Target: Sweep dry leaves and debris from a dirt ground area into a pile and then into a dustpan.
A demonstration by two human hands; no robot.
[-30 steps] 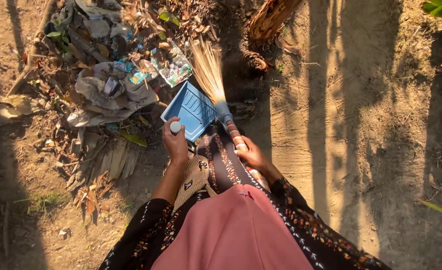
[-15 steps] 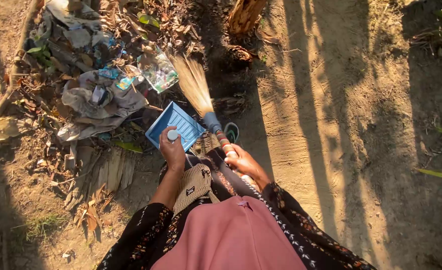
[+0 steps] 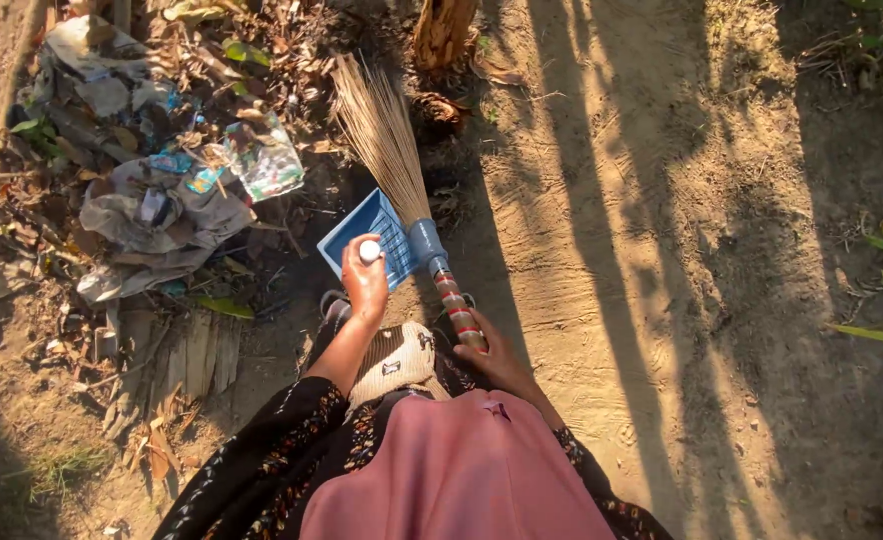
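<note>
Left hand (image 3: 365, 283) gripping blue dustpan (image 3: 370, 238) handle, pan tilted toward rubbish heap (image 3: 162, 190) at 10 o'clock, looks emptied. Right hand (image 3: 492, 355) clasping broom (image 3: 402, 180). Dirt path (image 3: 602, 260) largely swept.

I have one view only, from the head, looking steeply down past the pink garment (image 3: 462, 470) at the dirt ground (image 3: 662, 250). The rubbish heap (image 3: 152, 190) sits upper left (farther from me than the garment), fairly near. No second view overlaps it.
</note>
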